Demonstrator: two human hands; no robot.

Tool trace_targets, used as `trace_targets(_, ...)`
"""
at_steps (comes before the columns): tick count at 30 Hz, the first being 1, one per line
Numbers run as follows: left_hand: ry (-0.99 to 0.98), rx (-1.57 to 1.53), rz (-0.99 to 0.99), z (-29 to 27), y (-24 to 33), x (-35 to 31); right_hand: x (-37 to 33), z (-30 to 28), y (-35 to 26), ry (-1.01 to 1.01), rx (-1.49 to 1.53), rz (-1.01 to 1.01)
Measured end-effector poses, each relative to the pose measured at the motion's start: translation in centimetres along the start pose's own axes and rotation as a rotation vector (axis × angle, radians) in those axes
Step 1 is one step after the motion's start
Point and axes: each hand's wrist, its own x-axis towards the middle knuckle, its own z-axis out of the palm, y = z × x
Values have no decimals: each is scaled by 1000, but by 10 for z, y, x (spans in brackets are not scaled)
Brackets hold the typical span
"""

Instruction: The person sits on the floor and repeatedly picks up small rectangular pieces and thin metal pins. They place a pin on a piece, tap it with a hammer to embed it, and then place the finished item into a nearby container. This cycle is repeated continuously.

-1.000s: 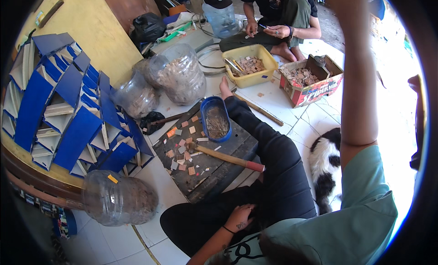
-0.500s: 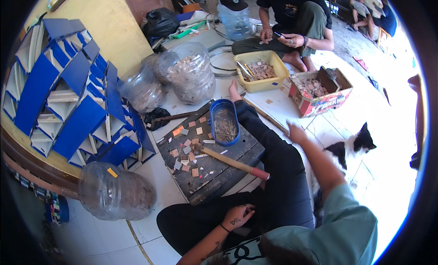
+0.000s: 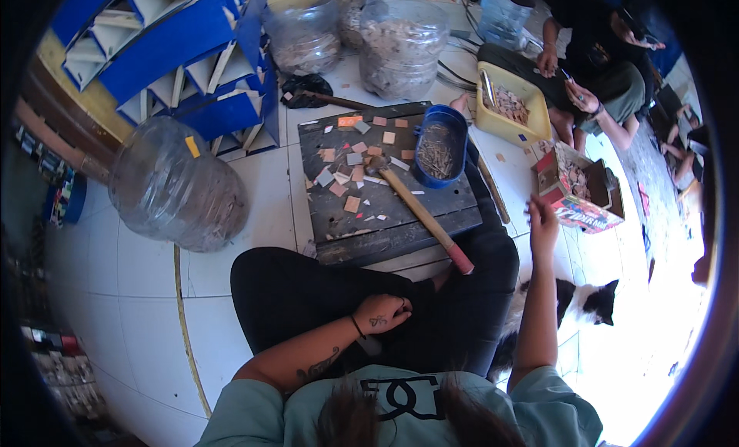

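Note:
My left hand (image 3: 383, 314) rests in my lap, its fingers curled and their inner side hidden. My right hand (image 3: 543, 220) is raised beside my right knee, fingers apart, near a printed cardboard box (image 3: 589, 214) of small pieces. Before me stands a low black work board (image 3: 346, 248). A hammer (image 3: 419, 212) with a pale wooden handle and red end lies across it, touched by neither hand. Several small square chips (image 3: 352, 204), tan and grey, are scattered around its head. A blue oval tub (image 3: 422, 176) of thin, nail-like pieces sits at the board's far right.
A black-and-white cat (image 3: 596, 299) is close by my right arm. Beyond are a yellow basin (image 3: 539, 135) of chips and a seated person (image 3: 608, 54) holding a small object. Large clear plastic containers (image 3: 181, 189) stand left and behind; blue-and-white stacked racks (image 3: 173, 58) are far left.
The view has turned rightward and down, so the board appears more upright. My right hand has drawn back from pointing outward, its fingers now raised. My left hand stays in my lap.

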Motion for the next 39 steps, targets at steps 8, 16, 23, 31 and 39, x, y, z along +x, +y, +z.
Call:
trace_targets(8, -28, -6, 7, 1, -3, -2, 51, 76, -193, -339, -253, -626)
trace_targets(16, -58, -30, 75, 4, -7, -1, 52, 132, -190, -657, -936, -665)
trace_targets(23, -252, -5, 95, -20, 13, -15, 86, 138, -185, -665, -717, -539)
trace_targets(31, -103, -681, 471, -179, 46, -74, 99, 133, -191, -905, -917, -507)
trace_targets(39, 1024, -28, -8, -277, -11, -16, 69, 162, -191, -885, -1242, -588)
